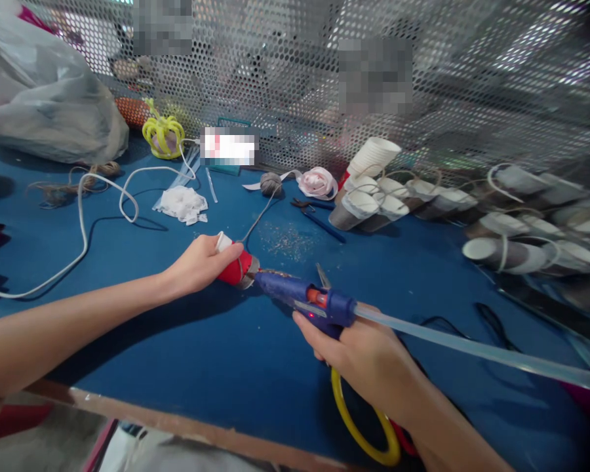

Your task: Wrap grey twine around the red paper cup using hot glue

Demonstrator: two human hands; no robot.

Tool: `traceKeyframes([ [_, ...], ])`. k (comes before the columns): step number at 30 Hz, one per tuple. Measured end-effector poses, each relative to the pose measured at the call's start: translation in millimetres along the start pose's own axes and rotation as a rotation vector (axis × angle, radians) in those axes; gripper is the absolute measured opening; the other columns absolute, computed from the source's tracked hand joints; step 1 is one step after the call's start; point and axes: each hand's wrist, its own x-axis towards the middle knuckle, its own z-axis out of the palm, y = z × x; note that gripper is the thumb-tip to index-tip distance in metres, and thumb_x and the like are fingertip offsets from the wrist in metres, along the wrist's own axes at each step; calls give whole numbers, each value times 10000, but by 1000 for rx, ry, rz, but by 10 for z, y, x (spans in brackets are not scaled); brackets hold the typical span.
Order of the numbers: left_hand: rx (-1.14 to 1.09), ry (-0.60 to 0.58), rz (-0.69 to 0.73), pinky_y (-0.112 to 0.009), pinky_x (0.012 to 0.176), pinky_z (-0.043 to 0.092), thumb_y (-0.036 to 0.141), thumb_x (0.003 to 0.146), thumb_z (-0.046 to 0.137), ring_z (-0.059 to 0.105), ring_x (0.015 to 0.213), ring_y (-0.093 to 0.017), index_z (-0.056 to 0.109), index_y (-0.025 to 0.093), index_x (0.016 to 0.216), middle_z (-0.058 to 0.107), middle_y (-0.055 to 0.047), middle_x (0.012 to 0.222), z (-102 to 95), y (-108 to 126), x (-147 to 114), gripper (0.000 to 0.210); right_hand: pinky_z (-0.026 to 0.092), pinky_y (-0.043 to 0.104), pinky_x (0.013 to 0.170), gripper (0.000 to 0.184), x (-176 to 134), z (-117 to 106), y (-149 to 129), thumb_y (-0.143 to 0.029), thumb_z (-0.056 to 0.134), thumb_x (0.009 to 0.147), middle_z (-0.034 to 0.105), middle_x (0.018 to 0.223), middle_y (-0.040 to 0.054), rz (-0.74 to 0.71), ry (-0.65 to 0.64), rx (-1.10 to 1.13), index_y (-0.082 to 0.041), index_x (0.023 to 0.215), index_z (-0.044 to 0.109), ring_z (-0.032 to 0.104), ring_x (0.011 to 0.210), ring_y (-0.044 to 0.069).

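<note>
My left hand (200,265) grips a small paper cup (235,263) wrapped in red, tipped on its side with its white rim toward my thumb. Grey cord runs from the cup back to a small ball of yarn (271,184). In my right hand (368,354) is a blue hot glue gun (299,295), its red light lit and a long clear glue stick (462,342) sticking out of the back. The gun's nozzle is at the cup's far end; whether it touches cannot be made out. Scissors with yellow handles (341,406) lie partly under my right hand.
Several paper cups with cord handles (368,203) stand at the back right, near pliers (319,219) and a pink ribbon roll (318,182). A white cable (83,223) crosses the left side. A perforated metal screen (285,78) borders the blue table (201,367).
</note>
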Motion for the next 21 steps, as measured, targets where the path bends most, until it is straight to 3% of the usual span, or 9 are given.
traceKeyframes([
  [5, 19, 12, 4, -194, 422, 247, 445, 775, 441, 341, 454, -69, 453, 145, 544, 436, 38, 493, 0, 15, 2, 379, 479, 272, 529, 95, -6, -13, -121, -250, 534, 706, 521, 443, 2, -52, -25, -96, -244, 641, 602, 551, 497, 175],
  [9, 27, -6, 16, -200, 443, 275, 450, 787, 423, 361, 468, -77, 489, 136, 585, 465, 25, 513, -4, 11, -9, 379, 479, 299, 557, 79, -31, -53, -72, -275, 567, 669, 520, 428, -6, -20, -35, -88, -249, 702, 634, 566, 493, 190],
  [12, 57, -11, 30, -210, 462, 292, 458, 794, 410, 374, 483, -87, 511, 130, 622, 481, 16, 534, -6, -15, -25, 385, 471, 284, 494, 98, -7, -87, -76, -288, 566, 672, 547, 435, -6, 32, -65, -60, -233, 721, 631, 563, 441, 179],
  [16, 111, -2, 48, -211, 453, 271, 471, 801, 397, 332, 479, -82, 497, 131, 644, 422, 33, 529, -1, -53, -48, 388, 451, 241, 400, 177, 47, -101, -159, -316, 503, 744, 530, 384, -19, 140, -95, 5, -223, 599, 544, 533, 356, 144],
  [21, 133, -5, 74, -208, 454, 261, 450, 810, 392, 323, 491, -80, 457, 144, 620, 374, 43, 535, 8, -59, -72, 366, 452, 212, 405, 318, 84, -94, -187, -309, 519, 744, 509, 366, -29, 178, -93, 115, -226, 449, 439, 509, 353, 115],
])
